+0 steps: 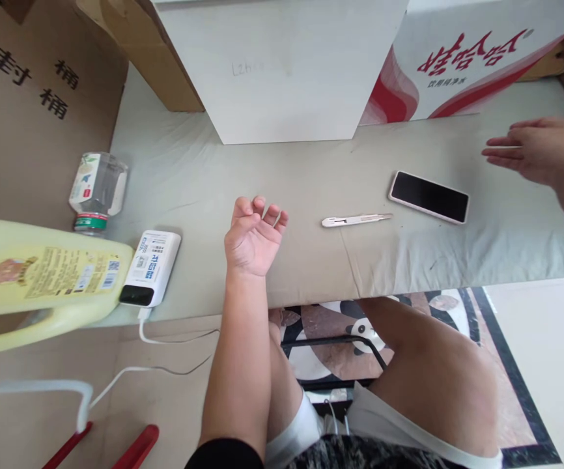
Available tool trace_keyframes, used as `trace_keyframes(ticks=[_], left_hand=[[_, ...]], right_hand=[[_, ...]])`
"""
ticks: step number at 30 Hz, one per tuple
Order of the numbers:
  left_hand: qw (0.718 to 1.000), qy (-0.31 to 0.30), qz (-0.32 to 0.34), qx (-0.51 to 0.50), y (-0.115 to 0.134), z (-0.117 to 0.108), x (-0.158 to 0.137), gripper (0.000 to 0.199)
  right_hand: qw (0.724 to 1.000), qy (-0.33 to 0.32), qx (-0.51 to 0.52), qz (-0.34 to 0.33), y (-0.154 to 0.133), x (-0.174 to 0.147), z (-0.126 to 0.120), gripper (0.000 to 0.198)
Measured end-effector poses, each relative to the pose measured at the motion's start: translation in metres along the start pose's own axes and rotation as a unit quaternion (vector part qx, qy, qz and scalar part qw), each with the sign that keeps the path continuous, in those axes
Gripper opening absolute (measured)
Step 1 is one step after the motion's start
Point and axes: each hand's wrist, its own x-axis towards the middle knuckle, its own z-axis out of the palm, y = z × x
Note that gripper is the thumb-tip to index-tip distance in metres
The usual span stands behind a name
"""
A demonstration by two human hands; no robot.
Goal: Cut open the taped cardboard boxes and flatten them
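Note:
My left hand (255, 238) is raised over the grey cloth (306, 176), palm turned up. Its fingers are loosely curled and apart, with nothing in them. To its right lies a slim white tool (353, 221) with a narrow tip pointing right; its exact kind is unclear. Beyond that rests a phone (429, 197) with a dark screen and a pale edge. At the far right, my right hand (536, 151) reaches in above the cloth. Its fingers are stretched out, it holds nothing, and the phone is the nearest thing to it.
A white box (286, 78) stands at the back, beside a red-and-white carton (448, 78). On the left are a cardboard box (42, 117), a clear bottle (101, 189), a yellow jug (57, 273) and a white power bank (151, 267) with a cable (174, 340).

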Motion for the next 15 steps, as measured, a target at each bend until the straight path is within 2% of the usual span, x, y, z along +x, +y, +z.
trace_keyframes(ticks=[3,9,12,15], left_hand=[[0.999,-0.005,0.004,-0.032,0.004,-0.001,-0.002,0.022],[0.998,0.018,0.014,-0.052,0.018,-0.008,-0.005,0.029],[0.996,0.023,0.017,-0.082,0.026,-0.012,-0.008,0.031],[0.992,0.024,0.011,-0.124,0.034,-0.016,-0.012,0.033]], right_hand=[[0.999,-0.026,-0.004,0.019,-0.022,-0.030,0.020,0.031],[0.985,-0.160,0.008,-0.065,-0.045,-0.083,0.084,0.020],[0.959,-0.258,-0.008,-0.116,-0.054,-0.112,0.118,0.016],[0.925,-0.341,-0.034,-0.164,-0.064,-0.144,0.153,0.022]])
